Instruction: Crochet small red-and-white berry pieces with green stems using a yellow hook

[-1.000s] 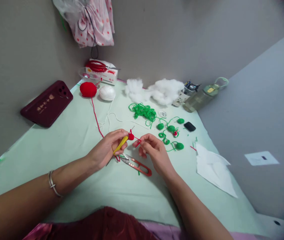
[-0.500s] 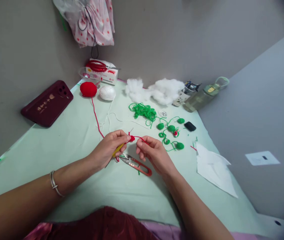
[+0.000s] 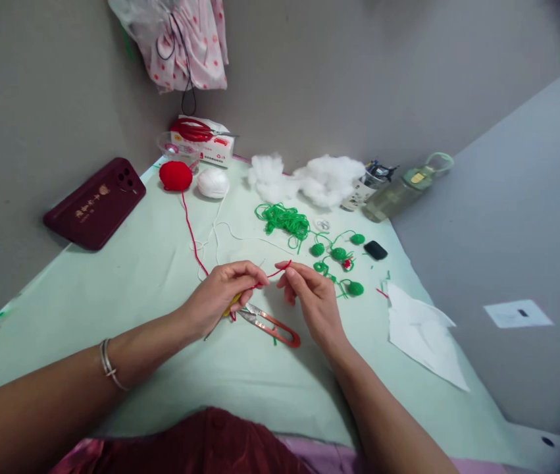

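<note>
Pinching the thin red yarn strand between your two hands, you have just drawn your left fingertips over the small round red yarn piece, which showed beside them a moment ago; it now seems covered by those fingers, though the view is too poor to be sure. Your left hand is closed around the yellow-handled metal tool, with thumb and forefinger together on the strand; your right hand has thumb and forefinger together near the strand's other end, the remaining fingers curled. That suggests you are minding the strand for now, with the tool parked in your palm rather than working; the orange-handled metal snips lie just beside your left hand.

As for writing, the dark red phone case, leaning against the wall, bears gold characters and a small gold emblem; they are too small to read. The white box under the red-handled scissors carries red and dark print and a red vehicle-like picture; no brand can be made out. The translucent greenish bottle has a yellow patch near its top, and the patterned white cup beside it shows dark marks; neither gives you a legible word.
</note>
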`<move>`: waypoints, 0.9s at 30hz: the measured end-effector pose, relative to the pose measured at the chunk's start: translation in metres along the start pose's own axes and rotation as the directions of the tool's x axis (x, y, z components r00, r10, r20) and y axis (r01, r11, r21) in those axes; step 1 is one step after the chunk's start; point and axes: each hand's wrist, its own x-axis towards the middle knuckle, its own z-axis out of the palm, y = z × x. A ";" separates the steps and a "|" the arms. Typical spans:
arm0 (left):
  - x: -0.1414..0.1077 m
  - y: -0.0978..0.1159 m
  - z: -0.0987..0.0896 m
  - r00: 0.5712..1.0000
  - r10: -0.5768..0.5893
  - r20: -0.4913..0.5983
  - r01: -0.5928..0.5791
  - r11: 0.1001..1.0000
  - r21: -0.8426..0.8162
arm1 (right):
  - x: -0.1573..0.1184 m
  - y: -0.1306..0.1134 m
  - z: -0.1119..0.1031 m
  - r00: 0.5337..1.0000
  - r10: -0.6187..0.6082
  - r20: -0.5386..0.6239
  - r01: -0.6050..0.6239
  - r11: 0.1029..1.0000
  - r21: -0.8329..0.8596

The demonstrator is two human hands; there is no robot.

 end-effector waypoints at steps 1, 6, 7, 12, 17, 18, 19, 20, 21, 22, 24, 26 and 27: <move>0.000 0.000 0.000 1.000 -0.001 -0.001 0.001 1.000 0.003 | 0.000 0.000 0.000 1.000 -0.002 -0.015 0.002 1.000 0.007; -0.002 -0.001 0.001 1.000 -0.008 0.002 0.008 1.000 0.031 | 0.001 0.001 0.003 0.999 0.003 -0.045 0.000 0.998 0.067; -0.002 -0.002 0.001 1.000 -0.010 0.003 0.009 0.999 0.037 | 0.001 0.001 0.004 0.999 0.002 -0.052 0.002 0.997 0.076; -0.001 -0.005 0.000 1.000 -0.019 0.011 0.018 0.997 0.072 | 0.001 -0.001 0.004 0.989 -0.009 -0.147 0.025 0.994 0.106; -0.001 -0.005 0.002 0.999 -0.024 0.033 0.021 0.995 0.098 | -0.009 -0.003 0.007 0.942 -0.256 -0.216 0.245 0.967 -0.075; -0.001 -0.006 0.002 0.999 -0.023 0.035 0.019 0.996 0.091 | -0.012 -0.002 0.008 0.912 -0.371 -0.176 0.344 0.924 -0.169; -0.001 -0.006 0.002 0.999 -0.020 0.036 0.017 0.997 0.081 | -0.015 -0.002 0.010 0.864 -0.492 -0.104 0.453 0.851 -0.266; -0.001 -0.006 0.003 0.999 -0.018 0.036 0.015 0.998 0.069 | -0.019 -0.001 0.011 0.798 -0.603 -0.010 0.563 0.750 -0.347; -0.001 -0.007 0.003 0.999 -0.016 0.037 0.014 0.998 0.057 | -0.021 0.000 0.012 0.721 -0.687 0.089 0.657 0.636 -0.404; 0.000 -0.007 0.003 0.999 -0.017 0.038 0.015 0.999 0.047 | -0.023 0.002 0.013 0.649 -0.739 0.179 0.725 0.530 -0.440; 0.001 -0.008 0.002 0.999 -0.022 0.036 0.021 0.999 0.031 | -0.025 0.005 0.014 0.562 -0.776 0.287 0.786 0.392 -0.477; 0.002 -0.007 0.003 0.999 -0.028 0.030 0.027 0.999 0.025 | -0.025 0.006 0.014 0.557 -0.774 0.300 0.780 0.364 -0.510; 0.003 -0.007 0.003 0.999 -0.030 0.027 0.030 0.999 0.027 | -0.024 0.007 0.013 0.573 -0.769 0.285 0.763 0.373 -0.529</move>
